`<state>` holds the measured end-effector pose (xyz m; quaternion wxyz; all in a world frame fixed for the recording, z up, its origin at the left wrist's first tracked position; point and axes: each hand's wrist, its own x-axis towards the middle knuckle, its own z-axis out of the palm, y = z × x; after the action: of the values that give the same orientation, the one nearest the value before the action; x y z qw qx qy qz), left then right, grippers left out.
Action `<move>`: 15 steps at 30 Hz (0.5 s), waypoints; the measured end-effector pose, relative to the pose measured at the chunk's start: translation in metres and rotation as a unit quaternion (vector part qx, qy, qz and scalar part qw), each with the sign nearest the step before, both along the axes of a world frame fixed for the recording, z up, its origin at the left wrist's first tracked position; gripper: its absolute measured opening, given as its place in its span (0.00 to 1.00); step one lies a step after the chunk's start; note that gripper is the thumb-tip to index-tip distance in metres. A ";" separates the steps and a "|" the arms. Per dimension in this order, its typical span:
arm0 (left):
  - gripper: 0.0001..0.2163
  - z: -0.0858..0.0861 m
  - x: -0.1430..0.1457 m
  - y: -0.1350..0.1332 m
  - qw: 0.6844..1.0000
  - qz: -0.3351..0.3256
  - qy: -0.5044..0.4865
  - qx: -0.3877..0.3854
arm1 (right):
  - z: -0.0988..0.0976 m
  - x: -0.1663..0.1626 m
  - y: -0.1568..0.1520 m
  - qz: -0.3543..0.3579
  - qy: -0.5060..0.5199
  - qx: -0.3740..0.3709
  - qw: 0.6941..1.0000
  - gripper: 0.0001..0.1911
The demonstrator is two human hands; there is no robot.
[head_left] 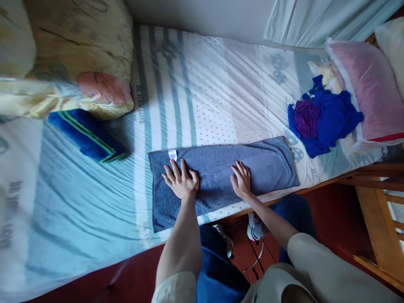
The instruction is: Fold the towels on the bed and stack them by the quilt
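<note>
A grey-blue towel (pixel 217 168) lies spread lengthwise along the near edge of the bed, with a small white label (pixel 172 155) at its upper left. My left hand (pixel 182 180) rests flat on the towel's left part, fingers spread, just below the label. Further right, my right hand (pixel 241 180) lies on the middle of the towel with its fingers stretched out. Neither hand grips the cloth. The towel's right end is slightly rumpled.
A folded blue towel with green stripes (pixel 85 134) lies at left by yellow patterned bedding (pixel 85 54). Crumpled blue cloth (pixel 336 113) and purple cloth (pixel 306 119) lie at right, against a pink pillow (pixel 370 88). A wooden bed frame (pixel 375 210) stands at right.
</note>
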<state>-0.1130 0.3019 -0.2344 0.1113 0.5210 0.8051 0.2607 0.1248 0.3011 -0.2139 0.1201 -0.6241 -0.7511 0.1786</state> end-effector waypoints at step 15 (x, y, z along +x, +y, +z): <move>0.33 0.004 0.001 0.002 0.997 0.014 -0.079 -0.007 | 0.053 0.153 0.208 0.167 -0.165 -0.105 0.966 0.07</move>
<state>-0.1119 0.3043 -0.2300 0.1741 0.4866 0.8029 0.2972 0.2779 0.5086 -0.1606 -0.1035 -0.5198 -0.8311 0.1685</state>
